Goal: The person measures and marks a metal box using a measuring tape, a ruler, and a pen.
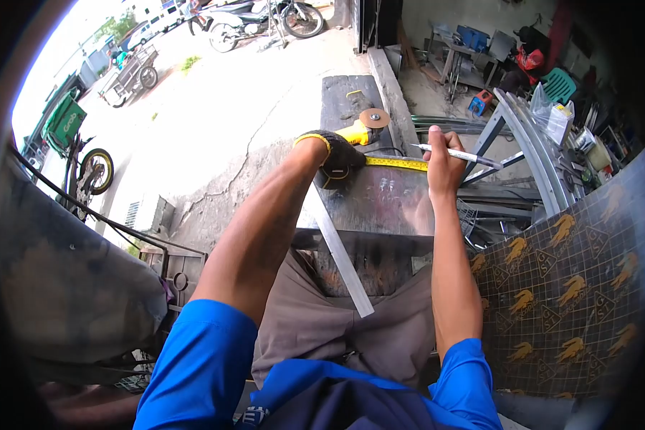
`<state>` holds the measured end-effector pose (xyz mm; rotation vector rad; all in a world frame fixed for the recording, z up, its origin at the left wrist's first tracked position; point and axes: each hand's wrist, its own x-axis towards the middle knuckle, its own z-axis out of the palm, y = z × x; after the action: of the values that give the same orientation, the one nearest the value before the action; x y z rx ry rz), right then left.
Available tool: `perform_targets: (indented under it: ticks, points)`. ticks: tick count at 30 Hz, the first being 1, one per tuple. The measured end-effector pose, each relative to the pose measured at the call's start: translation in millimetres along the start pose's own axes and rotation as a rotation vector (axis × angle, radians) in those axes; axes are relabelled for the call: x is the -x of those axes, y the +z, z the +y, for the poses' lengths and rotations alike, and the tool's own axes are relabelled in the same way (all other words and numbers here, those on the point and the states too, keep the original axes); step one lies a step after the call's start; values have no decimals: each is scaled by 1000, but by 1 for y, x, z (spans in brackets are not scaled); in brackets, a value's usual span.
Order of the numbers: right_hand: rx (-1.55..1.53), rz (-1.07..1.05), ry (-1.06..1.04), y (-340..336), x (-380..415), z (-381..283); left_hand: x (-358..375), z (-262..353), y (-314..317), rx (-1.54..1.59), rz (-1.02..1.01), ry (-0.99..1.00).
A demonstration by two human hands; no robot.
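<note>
My left hand (pixel 335 152), in a dark glove with a yellow cuff, is closed around a tape measure (pixel 398 163). Its yellow blade stretches across to my right hand (pixel 446 161). That bare hand is closed on a white pen (pixel 473 157), its thin tip pointing left and the thumb up. From under my left hand a flat metal bar (pixel 342 254) slants down over my lap. Just beyond the glove, a yellow angle grinder (pixel 356 132) with a brown disc (pixel 374 118) lies on the dark bench (pixel 387 201).
Grey metal frame pieces (pixel 530 147) stand at the right, beside a printed board (pixel 552 308). Farther back are a green chair (pixel 557 86) and a cluttered worktable (pixel 466 49). Motorcycles (pixel 265 21) and a cart (pixel 129 77) stand outside on the concrete.
</note>
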<state>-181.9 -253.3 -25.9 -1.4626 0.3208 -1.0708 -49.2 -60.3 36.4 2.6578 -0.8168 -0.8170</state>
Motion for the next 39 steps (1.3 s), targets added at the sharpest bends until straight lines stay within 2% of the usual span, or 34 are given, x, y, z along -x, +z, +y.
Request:
perform_targets:
  ticks: [3, 4, 9, 11, 13, 15, 17, 19, 21, 22, 25, 26, 27, 28, 29, 30, 31, 33, 34, 35, 36, 37, 39]
  points:
    - [-162, 70, 108, -44, 63, -65, 2, 1, 2, -3, -1, 8]
    - [-129, 94, 125, -59, 84, -72, 5, 2, 5, 3, -2, 3]
    - [-18, 144, 207, -130, 145, -82, 36, 3, 4, -116, 108, 241]
    - [26, 208, 236, -145, 161, -86, 21, -9, 18, -96, 266, 392]
    - [11, 248, 265, -153, 174, -88, 51, 6, 16, 64, 254, 335]
    - [38, 261, 298, -160, 188, -79, 90, 18, 21, 355, 216, 333]
    - [101, 143, 208, -150, 195, -87, 120, 16, 37, 465, 246, 351]
    - [167, 39, 169, -148, 199, -81, 135, -2, 70, 608, 310, 455]
    - [242, -25, 194, -135, 201, -86, 166, -24, 104, 704, 283, 520]
    - [229, -62, 268, -130, 202, -89, 187, -34, 123, 708, 207, 502]
    - [224, -207, 293, -114, 208, -86, 224, -65, 166, 637, -89, 451]
    - [227, -296, 301, -110, 212, -79, 224, -70, 176, 638, -82, 444]
    - [221, -360, 250, -101, 212, -76, 220, -74, 188, 569, -185, 361]
    - [364, -397, 148, -89, 212, -83, 214, -78, 200, 503, -288, 279]
    - [508, -429, 40, -75, 214, -91, 205, -81, 210, 509, -280, 274]
    - [377, -452, 110, -60, 219, -92, 192, -83, 220, 450, -179, 236]
    - [482, -515, 130, -51, 221, -100, 182, -81, 225, 388, -79, 200]
    - [597, -572, -283, -42, 227, -90, 159, -76, 235, 425, -39, 178]
    - [600, -573, -289, -38, 231, -89, 139, -81, 246, 424, 40, 300]
    - [560, -597, -207, -35, 235, -88, 122, -84, 256, 423, 120, 419]
    - [518, -621, -124, -32, 238, -89, 107, -84, 263, 427, 126, 418]
    - [517, -627, -128, -29, 240, -90, 94, -84, 266, 343, 81, 450]
    - [503, -641, 66, -25, 243, -92, 77, -85, 277, 261, 33, 477]
